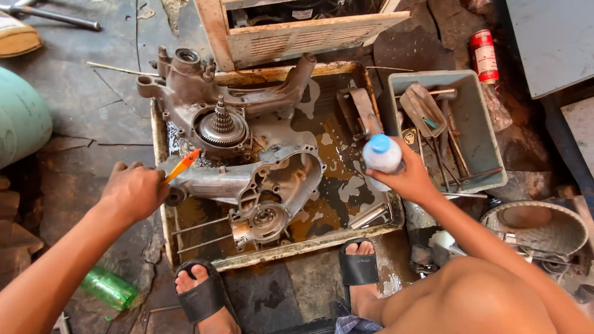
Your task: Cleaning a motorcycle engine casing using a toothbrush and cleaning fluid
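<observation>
- Left hand (133,190) grips an orange-handled tool (181,166) at the tray's left rim, its tip touching the engine casing (247,179).
- Right hand (408,179) clasps a white bottle with blue cap (382,153) over the tray's right side.
- Casing lies across the oily metal tray (346,232); open puddled floor remains at right.
- Grey tool bin (479,124) sits just beside the tray's right edge.

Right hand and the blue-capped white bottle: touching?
Touching. Head view shows the right hand wrapped around the white bottle, fingers against its lower body.
</observation>
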